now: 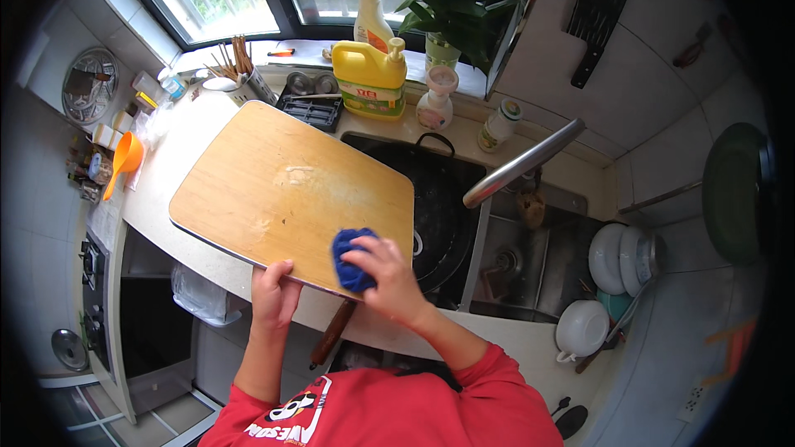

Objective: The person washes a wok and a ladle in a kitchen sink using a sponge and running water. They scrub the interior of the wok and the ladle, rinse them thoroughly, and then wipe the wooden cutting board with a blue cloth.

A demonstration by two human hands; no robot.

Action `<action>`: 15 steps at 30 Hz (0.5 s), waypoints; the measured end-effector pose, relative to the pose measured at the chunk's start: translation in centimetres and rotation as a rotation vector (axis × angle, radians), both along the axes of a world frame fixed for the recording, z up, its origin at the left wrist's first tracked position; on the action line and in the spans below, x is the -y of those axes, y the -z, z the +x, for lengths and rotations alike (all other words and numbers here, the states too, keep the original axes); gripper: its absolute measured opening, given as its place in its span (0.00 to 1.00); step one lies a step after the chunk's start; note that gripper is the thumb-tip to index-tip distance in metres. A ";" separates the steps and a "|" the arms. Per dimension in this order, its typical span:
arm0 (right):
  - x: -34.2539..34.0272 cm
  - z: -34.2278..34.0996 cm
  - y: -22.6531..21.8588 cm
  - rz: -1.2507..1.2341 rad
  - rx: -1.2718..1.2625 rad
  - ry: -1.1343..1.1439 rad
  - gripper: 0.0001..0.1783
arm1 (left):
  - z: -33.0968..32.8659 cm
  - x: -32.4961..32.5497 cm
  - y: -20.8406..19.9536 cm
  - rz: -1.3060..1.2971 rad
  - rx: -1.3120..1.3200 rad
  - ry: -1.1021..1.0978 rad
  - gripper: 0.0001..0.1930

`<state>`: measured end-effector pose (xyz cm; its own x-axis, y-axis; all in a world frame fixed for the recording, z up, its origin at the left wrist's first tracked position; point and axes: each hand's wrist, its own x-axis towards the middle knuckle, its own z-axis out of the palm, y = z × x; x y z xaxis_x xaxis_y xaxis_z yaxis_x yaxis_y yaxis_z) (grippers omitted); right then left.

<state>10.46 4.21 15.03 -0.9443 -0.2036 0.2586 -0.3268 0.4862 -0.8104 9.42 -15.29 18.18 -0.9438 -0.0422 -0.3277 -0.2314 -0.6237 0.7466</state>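
A large wooden cutting board [290, 174] with rounded corners lies over the counter and the left part of the sink. Pale scuffs and small dark specks mark its surface. My left hand [275, 290] grips the board's near edge, thumb on top and fingers underneath. In my right hand [385, 281] is a bunched blue cloth [354, 261], pressed on the board near its right front corner. Beneath and beside the board, a black wok [447, 223] sits in the sink, partly hidden. A wooden handle [333, 335] sticks out below the board's near edge.
A steel faucet [526, 163] reaches over the sink basin [517, 269]. Behind the board stand a yellow jug [364, 74], a spray bottle [364, 8] and a pump bottle [436, 103]. White bowls [609, 257] and a white pot [581, 329] are at the right. An orange ladle [124, 157] is far left.
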 end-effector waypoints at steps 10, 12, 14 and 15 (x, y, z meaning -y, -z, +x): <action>-7.6 -5.6 19.7 0.407 0.318 0.342 0.24 | 0.7 2.3 -0.1 -0.038 0.023 0.003 0.30; -6.0 -5.0 22.2 0.706 0.446 0.313 0.28 | 0.5 1.9 -0.4 -0.027 0.042 0.007 0.30; -5.7 -4.2 22.7 0.591 0.403 0.192 0.23 | 0.9 2.2 -0.5 -0.021 0.053 -0.010 0.29; -7.0 -4.5 23.4 0.429 0.452 0.157 0.22 | 1.1 2.2 -0.5 -0.013 0.048 -0.005 0.28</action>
<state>5.98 11.21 -8.37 -0.9680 -0.0515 -0.2455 0.1024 0.8123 -0.5742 10.50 -17.52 18.70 -0.9267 -0.0515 -0.3723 -0.2641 -0.6155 0.7426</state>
